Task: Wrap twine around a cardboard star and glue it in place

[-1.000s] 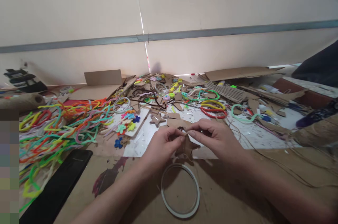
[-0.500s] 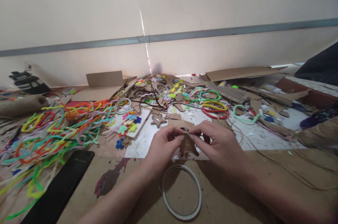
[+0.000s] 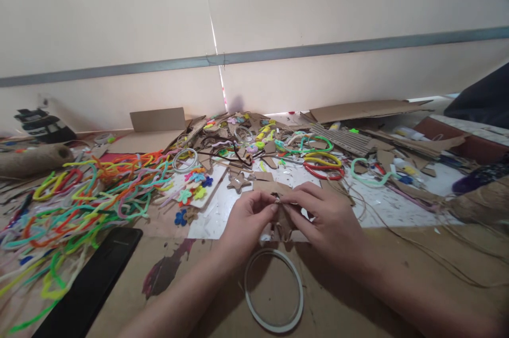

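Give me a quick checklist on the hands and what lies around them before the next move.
1. Left hand gripping the brown piece: ok, thumb and finger pinch near its top.
2. Right hand gripping too: ok, its fingertips meet the left's there.
3. Condition of the pinched spot: cannot tell, the fingers hide most of it.
4. Work area just below the hands free of loose things: not ok, the white ring lies there.
5. Phone apart from the left hand: ok, well off to the left.
6. Cardboard star apart from both hands: ok, lying beyond the left one.
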A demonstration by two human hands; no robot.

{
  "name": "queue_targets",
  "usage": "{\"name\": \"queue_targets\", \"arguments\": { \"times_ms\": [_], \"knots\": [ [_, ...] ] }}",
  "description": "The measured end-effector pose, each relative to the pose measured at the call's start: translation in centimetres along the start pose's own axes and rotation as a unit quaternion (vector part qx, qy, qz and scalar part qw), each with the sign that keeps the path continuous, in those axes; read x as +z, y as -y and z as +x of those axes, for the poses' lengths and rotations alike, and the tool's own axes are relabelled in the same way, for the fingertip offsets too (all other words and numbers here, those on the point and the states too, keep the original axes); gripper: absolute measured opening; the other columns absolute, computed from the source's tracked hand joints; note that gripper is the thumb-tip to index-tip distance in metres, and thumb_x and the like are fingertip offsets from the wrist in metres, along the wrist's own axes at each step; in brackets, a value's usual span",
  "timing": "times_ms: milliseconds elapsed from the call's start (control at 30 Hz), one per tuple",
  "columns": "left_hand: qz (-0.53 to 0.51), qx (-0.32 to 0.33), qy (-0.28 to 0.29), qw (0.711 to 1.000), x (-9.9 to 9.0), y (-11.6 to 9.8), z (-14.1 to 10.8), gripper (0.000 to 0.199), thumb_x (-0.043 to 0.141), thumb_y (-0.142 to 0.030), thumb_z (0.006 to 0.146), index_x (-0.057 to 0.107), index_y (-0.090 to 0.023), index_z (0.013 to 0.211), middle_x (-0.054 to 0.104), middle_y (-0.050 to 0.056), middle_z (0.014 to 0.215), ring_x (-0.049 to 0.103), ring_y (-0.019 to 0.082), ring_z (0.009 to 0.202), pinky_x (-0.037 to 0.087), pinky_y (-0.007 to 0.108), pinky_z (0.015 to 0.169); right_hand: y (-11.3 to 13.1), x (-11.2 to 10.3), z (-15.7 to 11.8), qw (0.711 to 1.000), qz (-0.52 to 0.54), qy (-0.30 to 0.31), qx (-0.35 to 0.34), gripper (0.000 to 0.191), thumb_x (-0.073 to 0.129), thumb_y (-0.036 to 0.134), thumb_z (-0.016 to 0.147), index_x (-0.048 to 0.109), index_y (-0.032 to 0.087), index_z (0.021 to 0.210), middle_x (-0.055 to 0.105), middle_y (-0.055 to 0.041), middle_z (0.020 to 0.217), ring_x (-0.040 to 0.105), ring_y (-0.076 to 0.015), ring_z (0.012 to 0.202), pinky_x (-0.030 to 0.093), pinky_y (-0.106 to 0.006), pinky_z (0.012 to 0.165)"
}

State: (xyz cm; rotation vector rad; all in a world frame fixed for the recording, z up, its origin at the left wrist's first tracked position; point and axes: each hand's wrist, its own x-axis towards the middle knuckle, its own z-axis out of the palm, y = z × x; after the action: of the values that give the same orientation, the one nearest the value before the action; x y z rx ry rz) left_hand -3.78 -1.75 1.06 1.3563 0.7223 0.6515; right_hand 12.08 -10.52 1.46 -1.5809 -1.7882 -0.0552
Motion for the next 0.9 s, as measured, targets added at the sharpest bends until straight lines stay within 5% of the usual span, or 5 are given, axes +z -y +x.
{"name": "queue_targets", "arguments": {
  "times_ms": [200,633,900],
  "knots": [
    [-0.029,-0.015,-0.034,0.999,-0.03,-0.23,0.18,0.016,0.074,-0.027,0.073,0.065,-0.014,0.078,0.064,0.0,0.07,0.057,0.013,0.064,0.045,0.025,0.063,0.03,-0.82,0.12,0.999,-0.012,-0.04,-0.015,0.015,0.056,0.018,0.097,0.07,0.02,0.094,0.069,-0.0059,0.09,0.065,-0.0196,0.08,0.046,-0.031,0.071],
    [-0.101,-0.035,-0.063,0.992,0.02,-0.26,0.26,0.027,0.082,-0.031,0.063,0.065,-0.015,0.075,0.062,-0.001,0.065,0.053,0.011,0.057,0.044,0.024,0.06,0.17,-0.43,-0.17,0.999,-0.003,0.005,-0.041,0.018,0.055,0.019,0.098,0.072,0.021,0.093,0.068,-0.0064,0.088,0.061,-0.019,0.078,0.043,-0.032,0.071],
    [-0.094,-0.036,-0.064,0.993,-0.17,-0.27,0.09,0.026,0.081,-0.033,0.069,0.066,-0.015,0.081,0.063,-0.001,0.072,0.053,0.01,0.059,0.042,0.023,0.059,0.72,-1.1,0.16,0.995,0.027,0.017,-0.093,0.019,0.056,0.018,0.096,0.072,0.021,0.086,0.07,-0.0053,0.084,0.063,-0.0193,0.078,0.042,-0.034,0.072]
  ]
}}
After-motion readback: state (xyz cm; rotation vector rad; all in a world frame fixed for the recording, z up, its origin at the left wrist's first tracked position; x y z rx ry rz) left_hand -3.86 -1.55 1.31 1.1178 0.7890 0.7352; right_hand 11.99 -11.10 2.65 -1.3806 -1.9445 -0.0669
